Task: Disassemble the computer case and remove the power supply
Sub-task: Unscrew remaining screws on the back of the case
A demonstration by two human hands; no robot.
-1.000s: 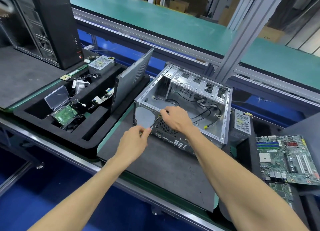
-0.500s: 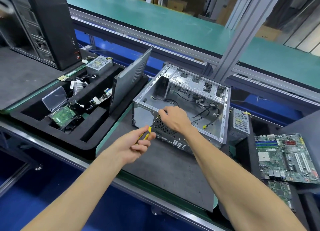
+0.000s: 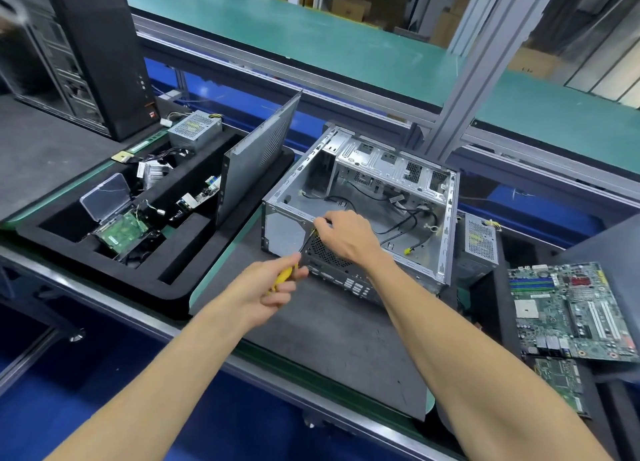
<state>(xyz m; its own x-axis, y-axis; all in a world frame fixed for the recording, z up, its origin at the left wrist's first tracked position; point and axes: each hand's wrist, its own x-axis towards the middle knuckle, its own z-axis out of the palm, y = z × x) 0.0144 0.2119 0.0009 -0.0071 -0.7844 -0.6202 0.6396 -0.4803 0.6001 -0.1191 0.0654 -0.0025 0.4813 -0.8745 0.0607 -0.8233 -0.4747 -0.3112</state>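
At the near edge of the bench, the left hand (image 3: 268,285) is curled round the yellow handle of a screwdriver (image 3: 297,256), whose dark shaft slants up toward the rear panel of the computer case (image 3: 446,225). Right at the tip, the right hand (image 3: 346,235) pinches its fingertips at the case's upper rim, apparently steadying the bit or a screw; what it pinches is too small to tell.

Outward from the hands, the case lies on its side on a grey mat (image 3: 332,329), side panel off, its bay gutted apart from loose black cables. A power supply (image 3: 479,240) stands just beside the case's right wall, outside it; another sits in the black foam tray (image 3: 104,280) to the left, near a leaning side panel (image 3: 256,173). A motherboard (image 3: 571,311) rests further right.

The case looks like thin stamped steel: light, stiff, with sharp folded edges, so it is best held by the rolled rim. The supply should be dense and boxy; grasp its body, never its wires.
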